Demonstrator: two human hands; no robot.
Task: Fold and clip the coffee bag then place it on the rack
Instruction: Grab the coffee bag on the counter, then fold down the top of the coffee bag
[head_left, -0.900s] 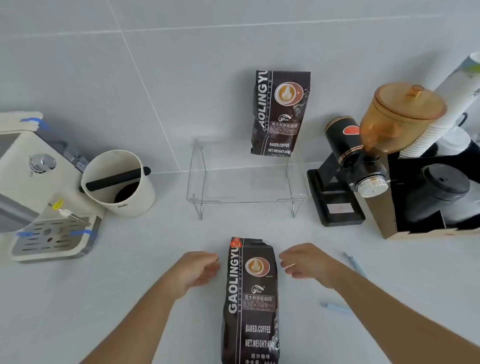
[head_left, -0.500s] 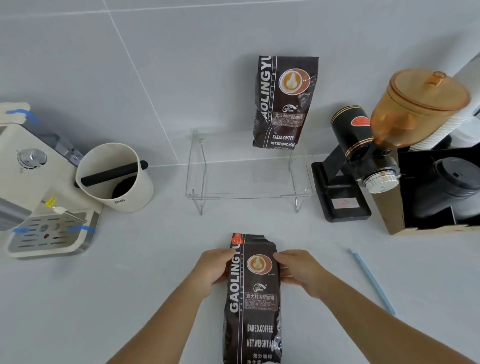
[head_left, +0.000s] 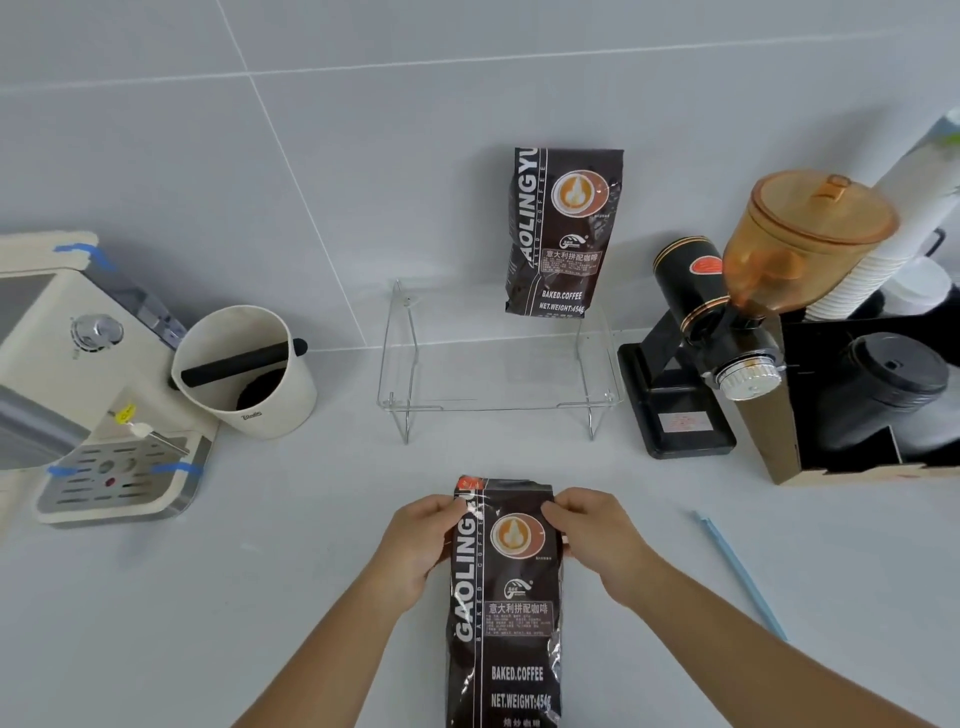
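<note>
Both hands, left hand (head_left: 418, 545) and right hand (head_left: 602, 543), fingers pinching coffee bag (head_left: 501, 613) top edges; clear rack (head_left: 498, 364) behind.

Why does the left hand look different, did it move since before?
Yes. The left hand slid right across the counter onto the coffee bag, which it now grips; earlier a gap separated them.

Pale grey tiled wall (head_left: 363, 130) behind white counter (head_left: 208, 623), soft even light
</note>
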